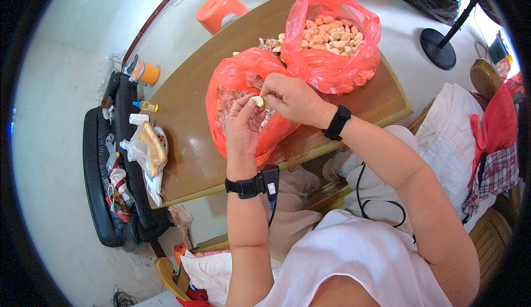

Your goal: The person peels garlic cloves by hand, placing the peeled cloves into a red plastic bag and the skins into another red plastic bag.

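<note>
My left hand (242, 130) pinches a pale garlic clove (258, 101) between thumb and fingers, above the mouth of a red plastic bag (224, 72). From the right, my right hand (292, 97) brings its bent thumb and forefinger to the clove's edge; any bit of skin between them is too small to make out. Papery garlic skins (227, 101) fill the visible part of this bag, partly hidden by my hands. Just behind it, a second red plastic bag (332, 72) stands wide open, with many peeled garlic cloves (332, 35) inside.
Garlic bulbs and loose cloves (270, 44) lie on the wooden table (186, 99) behind the bags. At its left end are a bag of bread (151, 149), a white roll (139, 118) and a yellow bottle (147, 106). An orange stool (220, 10) stands beyond.
</note>
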Available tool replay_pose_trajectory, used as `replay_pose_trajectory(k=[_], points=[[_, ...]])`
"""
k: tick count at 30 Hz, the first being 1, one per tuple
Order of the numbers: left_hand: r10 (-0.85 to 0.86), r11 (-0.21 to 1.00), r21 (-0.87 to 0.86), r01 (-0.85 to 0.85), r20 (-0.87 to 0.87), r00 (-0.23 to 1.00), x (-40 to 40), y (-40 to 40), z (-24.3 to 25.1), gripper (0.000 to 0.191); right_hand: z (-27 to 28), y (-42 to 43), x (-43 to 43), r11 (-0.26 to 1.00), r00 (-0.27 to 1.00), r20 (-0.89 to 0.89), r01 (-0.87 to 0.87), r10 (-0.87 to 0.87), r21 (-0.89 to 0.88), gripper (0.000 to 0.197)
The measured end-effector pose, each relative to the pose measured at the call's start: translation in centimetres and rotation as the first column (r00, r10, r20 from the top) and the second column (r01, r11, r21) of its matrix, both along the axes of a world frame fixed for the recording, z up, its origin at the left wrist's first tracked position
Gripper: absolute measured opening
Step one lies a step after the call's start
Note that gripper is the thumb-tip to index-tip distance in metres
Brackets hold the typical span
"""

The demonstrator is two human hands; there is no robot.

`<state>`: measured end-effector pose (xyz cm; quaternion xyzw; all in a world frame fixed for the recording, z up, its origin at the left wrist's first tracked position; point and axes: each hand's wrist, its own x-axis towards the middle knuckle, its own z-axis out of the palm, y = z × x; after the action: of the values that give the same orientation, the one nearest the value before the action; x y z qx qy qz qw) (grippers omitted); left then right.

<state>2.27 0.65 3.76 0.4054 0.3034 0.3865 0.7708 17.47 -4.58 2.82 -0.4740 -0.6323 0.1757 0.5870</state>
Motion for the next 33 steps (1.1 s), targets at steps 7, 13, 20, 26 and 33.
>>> replay_pose_trajectory(k=[7,13,20,26,33], points=[[0.027,0.994,0.107,-0.015,-0.111,0.993,-0.7,0.0,0.5,0.017,-0.2,0.3,-0.1,0.989,0.983,-0.182,-0.042,0.015,-0.144,0.003],[0.095,0.980,0.181,-0.081,-0.071,0.993,-0.8,0.1,0.1,0.015,-0.5,0.3,-0.9,0.953,0.945,-0.283,-0.224,0.162,-0.203,0.012],[0.310,0.840,0.528,-0.122,-0.282,0.908,-0.1,-0.5,-0.3,0.014,-0.2,0.1,-1.1,0.967,0.973,-0.195,-0.165,0.127,-0.194,0.010],[0.649,0.094,0.984,0.151,-0.176,0.740,0.7,-1.2,1.2,0.015,0.5,-0.2,-0.7,0.982,0.995,-0.076,-0.081,0.069,-0.171,0.010],[0.669,0.062,0.989,0.132,-0.139,0.730,0.2,-1.1,1.1,0.013,1.1,-0.5,-0.6,0.992,0.998,0.003,-0.059,0.060,-0.109,0.010]])
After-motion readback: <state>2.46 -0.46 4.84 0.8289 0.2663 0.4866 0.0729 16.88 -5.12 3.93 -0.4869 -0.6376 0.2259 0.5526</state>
